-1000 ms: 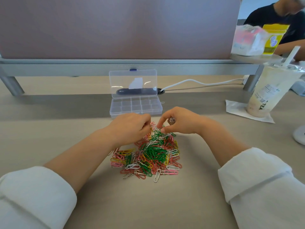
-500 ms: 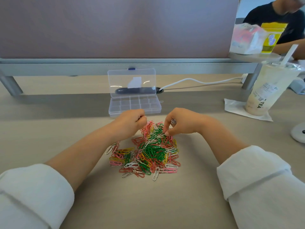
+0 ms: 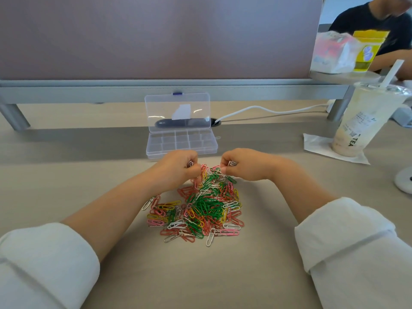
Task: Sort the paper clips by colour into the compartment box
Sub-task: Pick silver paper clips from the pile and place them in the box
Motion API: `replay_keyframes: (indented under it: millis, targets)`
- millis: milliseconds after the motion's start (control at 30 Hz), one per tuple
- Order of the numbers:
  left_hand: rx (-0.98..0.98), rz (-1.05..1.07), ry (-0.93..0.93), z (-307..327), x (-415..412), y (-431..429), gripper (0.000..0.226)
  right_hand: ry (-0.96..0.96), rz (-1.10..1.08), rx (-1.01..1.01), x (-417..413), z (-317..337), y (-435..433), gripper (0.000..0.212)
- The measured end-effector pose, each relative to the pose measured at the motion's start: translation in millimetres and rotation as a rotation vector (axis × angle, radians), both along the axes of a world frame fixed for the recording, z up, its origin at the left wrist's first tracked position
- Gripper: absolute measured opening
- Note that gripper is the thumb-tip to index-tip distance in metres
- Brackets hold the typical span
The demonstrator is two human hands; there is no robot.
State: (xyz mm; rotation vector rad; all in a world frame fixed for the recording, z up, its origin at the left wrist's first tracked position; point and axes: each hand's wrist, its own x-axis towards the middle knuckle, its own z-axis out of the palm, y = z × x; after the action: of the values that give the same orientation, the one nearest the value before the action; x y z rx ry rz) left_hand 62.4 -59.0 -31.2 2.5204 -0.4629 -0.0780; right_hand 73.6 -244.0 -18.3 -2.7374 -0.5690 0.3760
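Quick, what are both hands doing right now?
Left hand: holding silver paper clips.
Right hand: pinching more silver clips.

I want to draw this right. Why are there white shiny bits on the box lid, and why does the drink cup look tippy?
Head view: the open lid of the compartment box mirrors light as white streaks; head view: the downward wide-angle lens likely makes the cup lean outward, like the divider panel side; the paper clips look sharp.

Bright, even light | soft shadow band on desk (image 3: 66,143), mid-left | glare on lid (image 3: 197,111) | edges bowed
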Motion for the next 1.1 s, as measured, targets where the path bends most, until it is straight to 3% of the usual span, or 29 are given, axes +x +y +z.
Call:
replay_keyframes:
  millis: [200,300,433,567,767,967,1100]
  targets:
    - [0.018,-0.033,-0.003,0.2,3.1,-1.4,0.017,0.041,-0.027,0.05,1.6,-2.8,0.2,0.011]
    - [-0.019,-0.061,0.031,0.0,4.7,-0.8,0.002,0.044,-0.065,0.152,3.7,-4.9,0.2,0.016]
    - [0.036,-0.076,0.033,-1.8,12.0,-2.1,0.016,0.008,-0.083,0.201,8.0,-8.1,2.0,0.028]
    - [0.057,-0.09,0.066,-3.9,20.6,-5.7,0.026,-0.024,-0.156,0.28,13.1,-12.2,0.5,0.019]
    - [0.04,-0.09,0.038,-2.2,30.9,-14.2,0.028,-0.069,-0.217,0.187,18.6,-15.4,-3.7,0.04]
    - [0.134,-0.07,-0.053,3.9,29.9,-22.2,0.051,-0.064,-0.236,0.101,17.4,-15.3,-7.6,0.02]
    - [0.216,-0.1,-0.058,0.5,35.0,-18.3,0.042,-0.023,-0.209,0.056,15.2,-14.0,-4.3,0.024]
